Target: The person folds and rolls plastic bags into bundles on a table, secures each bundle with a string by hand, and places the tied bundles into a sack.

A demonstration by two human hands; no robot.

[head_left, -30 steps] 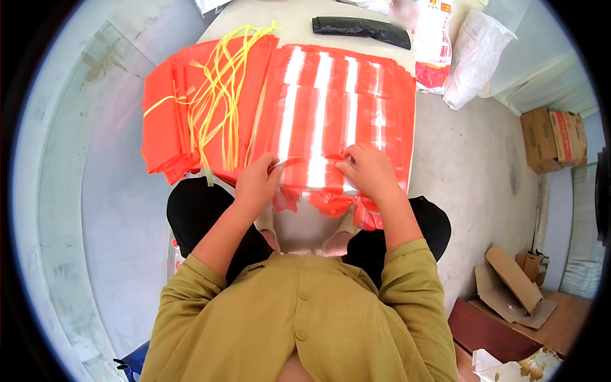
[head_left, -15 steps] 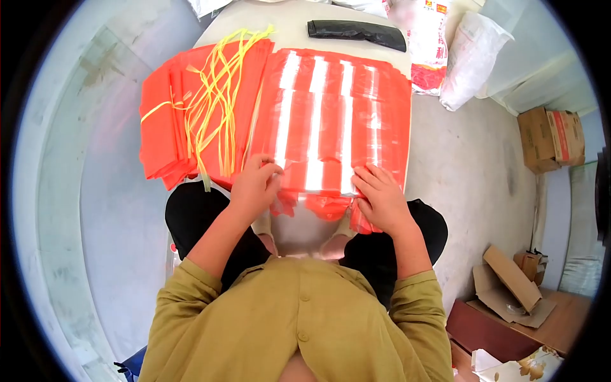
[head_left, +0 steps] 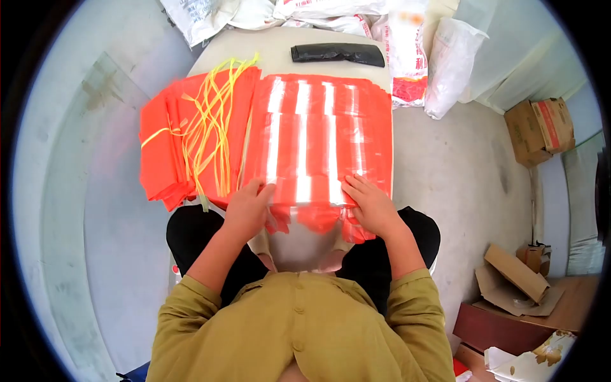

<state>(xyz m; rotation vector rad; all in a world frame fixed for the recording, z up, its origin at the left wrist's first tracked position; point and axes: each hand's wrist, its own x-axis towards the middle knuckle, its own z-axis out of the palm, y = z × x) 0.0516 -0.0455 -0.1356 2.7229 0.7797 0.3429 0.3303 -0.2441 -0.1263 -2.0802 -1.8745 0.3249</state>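
Before me lies a stack of red plastic bags (head_left: 318, 146), with shiny pale stripes running lengthwise. Its loose near ends hang crumpled over the table's front edge. My left hand (head_left: 248, 207) is at the stack's near left corner, fingers bent and closed on the bag edge; the thumb's hold is partly hidden. My right hand (head_left: 372, 204) rests on the near right corner, fingers stretched out and slightly spread on the plastic. Left of the stack is a folded red bag bundle (head_left: 159, 146), with loose yellow ties (head_left: 213, 137) on and beside it.
A black rolled bag (head_left: 337, 55) lies at the far side of the pale table (head_left: 267, 54). White printed sacks (head_left: 407, 57) stand behind. On the right are a cardboard box (head_left: 534, 134) and an opened carton (head_left: 515, 280). My knees are under the near edge.
The view has tilted, so the table and bags appear lower and slightly left. Both hands stay at the stack's near corners, with little change in their grip.
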